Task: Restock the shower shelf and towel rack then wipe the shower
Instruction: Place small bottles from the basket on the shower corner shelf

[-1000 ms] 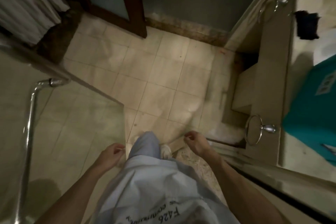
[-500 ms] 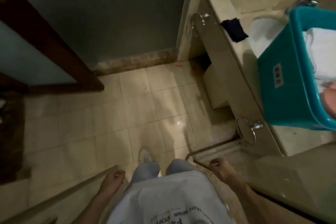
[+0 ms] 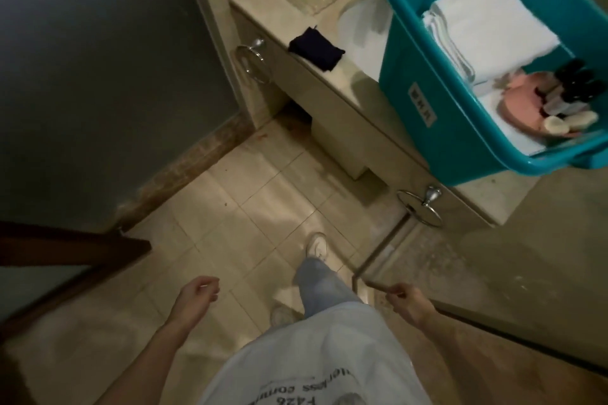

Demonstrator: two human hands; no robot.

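Observation:
A teal plastic bin (image 3: 437,115) stands on the beige vanity counter (image 3: 332,76) at the upper right. Inside it lie folded white towels (image 3: 487,26), several small toiletry bottles (image 3: 572,99) and a pink item (image 3: 523,105). A dark cloth (image 3: 316,48) lies on the counter beside the sink (image 3: 362,26). My left hand (image 3: 197,294) hangs low with loosely curled fingers and holds nothing. My right hand (image 3: 406,301) hangs at my side, also holding nothing, next to the glass shower panel's edge (image 3: 381,253).
Two chrome towel rings (image 3: 253,59) (image 3: 424,204) are fixed to the vanity front. A dark wall and a wooden door frame (image 3: 65,260) stand at the left. Tiled floor (image 3: 246,207) stretches ahead of my feet.
My view has swung right and nearer the vanity, so the teal bin and its contents now show fully. Both hands stay low and hold nothing.

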